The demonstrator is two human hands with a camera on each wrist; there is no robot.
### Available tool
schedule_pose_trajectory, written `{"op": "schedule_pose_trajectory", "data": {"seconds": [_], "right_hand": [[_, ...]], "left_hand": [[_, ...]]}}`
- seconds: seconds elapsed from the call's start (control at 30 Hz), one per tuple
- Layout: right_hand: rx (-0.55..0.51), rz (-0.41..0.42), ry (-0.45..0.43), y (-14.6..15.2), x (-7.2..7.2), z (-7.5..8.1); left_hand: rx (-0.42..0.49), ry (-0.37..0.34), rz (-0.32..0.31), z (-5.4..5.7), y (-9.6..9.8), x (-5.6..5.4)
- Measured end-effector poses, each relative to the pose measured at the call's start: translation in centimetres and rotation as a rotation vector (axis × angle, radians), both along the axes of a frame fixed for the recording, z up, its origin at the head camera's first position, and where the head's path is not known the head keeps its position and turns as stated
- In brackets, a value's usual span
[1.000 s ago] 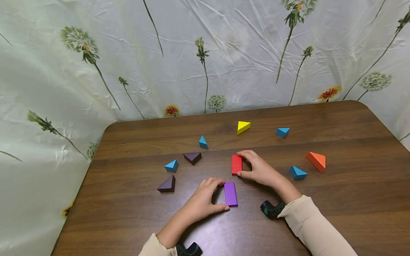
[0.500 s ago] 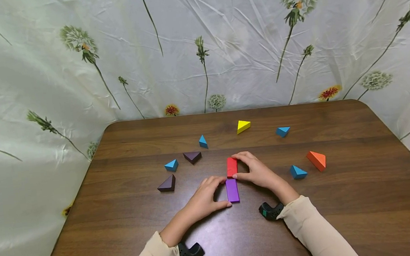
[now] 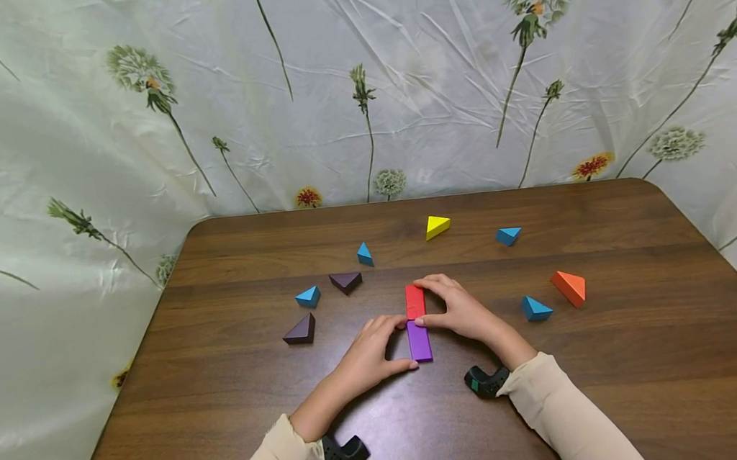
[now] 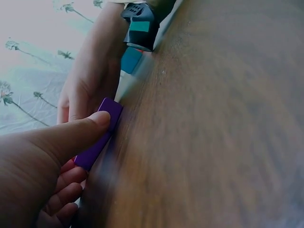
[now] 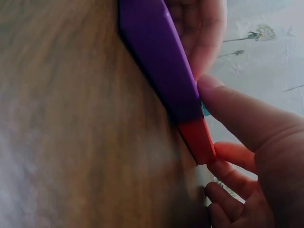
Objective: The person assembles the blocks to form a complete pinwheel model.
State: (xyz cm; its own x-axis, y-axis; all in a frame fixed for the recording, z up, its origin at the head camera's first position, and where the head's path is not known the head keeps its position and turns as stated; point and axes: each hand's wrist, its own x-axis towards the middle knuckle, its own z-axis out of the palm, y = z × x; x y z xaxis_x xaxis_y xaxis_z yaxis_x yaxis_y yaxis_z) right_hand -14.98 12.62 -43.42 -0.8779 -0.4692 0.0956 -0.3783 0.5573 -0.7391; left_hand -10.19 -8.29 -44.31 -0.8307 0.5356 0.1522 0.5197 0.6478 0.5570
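Observation:
End to end on the wooden table lie a red rectangular block (image 3: pixel 415 301) and a purple rectangular block (image 3: pixel 419 343), the red one farther away. My left hand (image 3: pixel 368 354) holds the purple block from the left, thumb at its near end and index fingertip by the seam. From the right, my right hand (image 3: pixel 459 311) grips the red block, its index finger at the far end and its thumb beside the seam. The left wrist view shows my thumb across the purple block (image 4: pixel 97 137). In the right wrist view the red block (image 5: pixel 197 142) meets the purple one directly.
Left of the hands lie dark purple triangular blocks (image 3: pixel 346 283) and blue ones (image 3: pixel 308 297). A yellow triangle (image 3: pixel 437 227) sits toward the back. An orange triangle (image 3: pixel 571 288) and a blue triangle (image 3: pixel 536 308) lie to the right. A flowered cloth (image 3: pixel 450 108) hangs behind the table.
The red block has moved left and slightly nearer with my right hand. My left hand has shifted the purple block slightly right and away, and the gap between the blocks has closed.

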Motion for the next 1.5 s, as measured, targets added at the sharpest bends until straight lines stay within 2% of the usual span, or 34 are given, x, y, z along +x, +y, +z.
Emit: {"op": "schedule_pose_trajectory", "data": {"seconds": [0.6,1.07,1.27,1.5], "right_hand": [[0.011,0.020,-0.003,0.20,0.04,-0.09],[0.013,0.041,-0.010,0.34,-0.01,-0.19],[0.010,0.042,-0.006,0.35,-0.04,-0.25],[0.003,0.045,-0.008,0.36,0.00,-0.27]], "left_hand": [[-0.036,0.042,-0.027,-0.09,0.31,-0.13],[0.033,0.028,-0.019,-0.30,0.41,-0.70],[0.001,0.055,-0.041,-0.11,0.60,-0.94],[-0.016,0.050,-0.039,-0.08,0.61,-0.82]]}}
